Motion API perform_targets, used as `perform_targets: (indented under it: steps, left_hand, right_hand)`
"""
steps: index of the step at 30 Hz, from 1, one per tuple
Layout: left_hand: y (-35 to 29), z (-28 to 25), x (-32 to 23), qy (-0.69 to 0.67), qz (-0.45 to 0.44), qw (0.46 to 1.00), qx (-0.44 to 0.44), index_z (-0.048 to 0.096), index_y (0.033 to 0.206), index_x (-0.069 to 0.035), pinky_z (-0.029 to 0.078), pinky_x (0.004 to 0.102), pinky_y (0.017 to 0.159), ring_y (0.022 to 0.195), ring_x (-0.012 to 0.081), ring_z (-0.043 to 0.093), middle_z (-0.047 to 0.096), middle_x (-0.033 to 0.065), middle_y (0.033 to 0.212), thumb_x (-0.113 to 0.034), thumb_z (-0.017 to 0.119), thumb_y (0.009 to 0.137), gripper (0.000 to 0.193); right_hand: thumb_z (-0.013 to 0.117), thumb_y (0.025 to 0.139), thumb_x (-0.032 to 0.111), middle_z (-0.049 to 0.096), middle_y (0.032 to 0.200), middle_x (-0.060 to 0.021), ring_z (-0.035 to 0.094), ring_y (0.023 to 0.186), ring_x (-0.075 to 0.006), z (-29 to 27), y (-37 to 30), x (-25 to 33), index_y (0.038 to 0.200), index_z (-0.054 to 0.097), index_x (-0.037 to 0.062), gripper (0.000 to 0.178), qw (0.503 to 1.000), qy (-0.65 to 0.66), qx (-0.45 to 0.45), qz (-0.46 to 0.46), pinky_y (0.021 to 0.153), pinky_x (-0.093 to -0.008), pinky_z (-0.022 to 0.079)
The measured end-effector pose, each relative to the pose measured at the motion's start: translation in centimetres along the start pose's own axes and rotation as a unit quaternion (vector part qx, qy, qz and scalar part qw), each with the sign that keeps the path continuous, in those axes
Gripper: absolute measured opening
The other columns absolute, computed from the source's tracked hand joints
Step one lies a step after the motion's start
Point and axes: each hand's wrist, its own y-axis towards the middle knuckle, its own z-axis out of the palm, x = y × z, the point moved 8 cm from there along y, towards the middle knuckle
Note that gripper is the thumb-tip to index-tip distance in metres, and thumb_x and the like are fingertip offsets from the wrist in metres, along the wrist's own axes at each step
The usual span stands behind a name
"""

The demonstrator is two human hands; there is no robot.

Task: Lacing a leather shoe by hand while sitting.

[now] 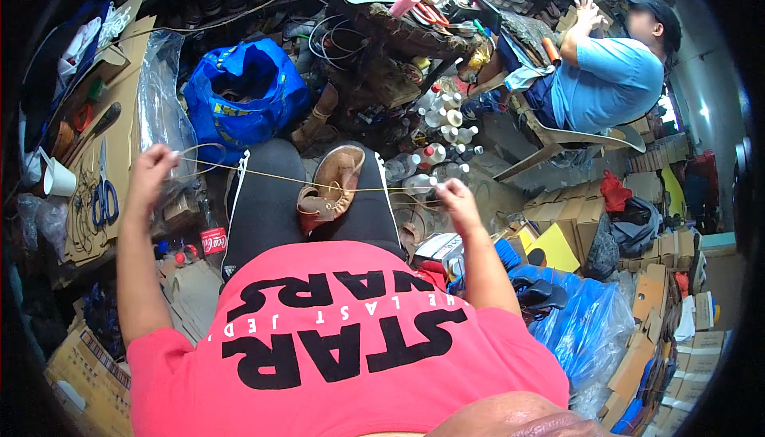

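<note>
A thin yellowish thread [279, 176] stretches nearly straight across my lap from hand to hand. My left hand [154, 172], raised at the left, pinches one side of it, and a loop of thread hangs beside these fingers. Out to the right, my right hand [459, 202] pinches the other side between thumb and fingertips. Between my thighs rests a brown leather shoe [339, 174], its opening facing up. The thread runs over the shoe's middle; whether it passes through the leather I cannot tell.
A blue bag [243, 90] stands beyond my left knee. Blue-handled scissors [104, 198] lie on cardboard at the left. Several bottles [446, 130] stand ahead, below a tool-covered workbench [398, 27]. Another person [610, 78] sits at the far right. Plastic-wrapped goods [578, 317] lie at my right.
</note>
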Motion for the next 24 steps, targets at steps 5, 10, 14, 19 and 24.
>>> perform_targets:
  steps: [5, 10, 14, 19, 24]
  left_hand:
    - [-0.5, -2.6, 1.6, 0.035, 0.03, 0.999, -0.024, 0.059, 0.079, -0.001, 0.041, 0.0242, 0.067, 0.07, 0.0079, 0.05, 0.056, -0.0002, 0.072, -0.02, 0.06, 0.088, 0.021]
    - [0.6, -1.3, -2.9, 0.279, 0.111, 0.936, -0.183, 0.064, 0.114, -0.008, 0.045, 0.0341, 0.088, 0.102, 0.0261, 0.061, 0.065, 0.0128, 0.11, -0.027, 0.063, 0.085, 0.034]
    - [0.6, 12.4, -10.0, 0.172, 0.239, 0.955, 0.048, 0.064, 0.114, -0.01, 0.04, 0.0321, 0.099, 0.115, 0.0211, 0.054, 0.06, 0.0098, 0.123, -0.018, 0.066, 0.081, 0.034]
    - [0.4, 27.3, -12.6, 0.157, 0.283, 0.897, 0.302, 0.057, 0.118, -0.01, 0.042, 0.0354, 0.098, 0.12, 0.0294, 0.051, 0.052, 0.0168, 0.131, -0.022, 0.073, 0.074, 0.048]
    - [1.3, 30.4, -11.2, 0.216, 0.231, 0.856, 0.409, 0.06, 0.109, -0.006, 0.047, 0.0368, 0.084, 0.097, 0.0276, 0.061, 0.064, 0.0148, 0.107, -0.026, 0.074, 0.074, 0.043]
  right_hand:
    - [0.065, 0.086, 0.022, 0.049, 0.067, 0.0058, 0.04, 0.059, -0.0049, -6.8, -0.8, -3.6, 0.08, 0.058, 0.0097, 0.015, 0.996, -0.062, -0.06, 0.032, 0.051, -0.0241, 0.034]
    - [0.056, 0.09, 0.019, 0.056, 0.075, 0.0021, 0.041, 0.057, -0.0059, -11.8, -2.2, -6.0, 0.105, 0.065, 0.0087, 0.02, 0.971, -0.112, -0.12, 0.171, 0.05, -0.0242, 0.036]
    - [0.058, 0.087, 0.012, 0.06, 0.086, -0.0003, 0.05, 0.067, -0.0082, -0.8, 0.4, 1.7, 0.11, 0.064, 0.0063, 0.024, 0.991, -0.129, 0.024, -0.004, 0.06, -0.0237, 0.043]
    - [0.067, 0.079, 0.005, 0.062, 0.085, -0.0025, 0.058, 0.079, -0.0129, 10.9, 0.5, 9.5, 0.09, 0.068, 0.0052, 0.012, 0.949, -0.181, 0.146, -0.214, 0.072, -0.026, 0.046]
    - [0.072, 0.074, 0.005, 0.058, 0.083, -0.0047, 0.059, 0.081, -0.0164, 13.8, 0.2, 10.6, 0.085, 0.069, 0.0082, 0.012, 0.922, -0.258, 0.182, -0.225, 0.072, -0.0287, 0.047]
